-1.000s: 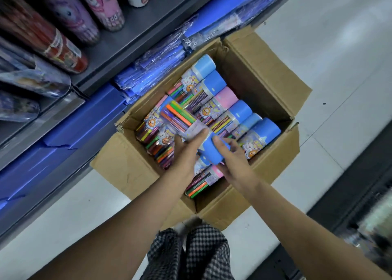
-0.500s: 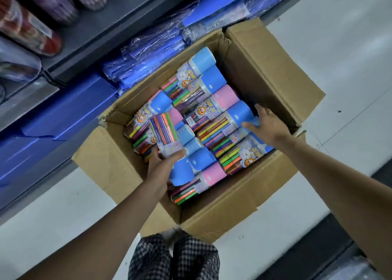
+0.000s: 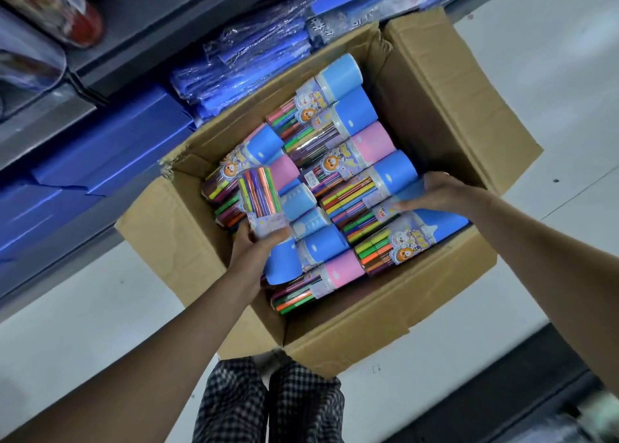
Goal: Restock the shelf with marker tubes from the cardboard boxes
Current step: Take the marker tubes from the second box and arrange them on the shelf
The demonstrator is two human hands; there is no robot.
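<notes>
Over the cardboard box (image 3: 351,335), I see the left hand (image 3: 254,244) gripping one marker tube (image 3: 263,204), the right hand (image 3: 442,194) curling around a light-blue-capped tube (image 3: 378,214) inside.

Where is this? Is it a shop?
Probably a shop, likely a stationery aisle. A cardboard box full of identical marker tubes sits on the floor beside a shelf of packaged goods, and stacked blue packets lie underneath.

A second ago both hands gripped one blue-capped marker tube (image 3: 264,214); now the left hand (image 3: 254,244) holds it alone; the right hand (image 3: 432,194) has curled round another tube (image 3: 375,211) in the cardboard box (image 3: 361,322).
</notes>
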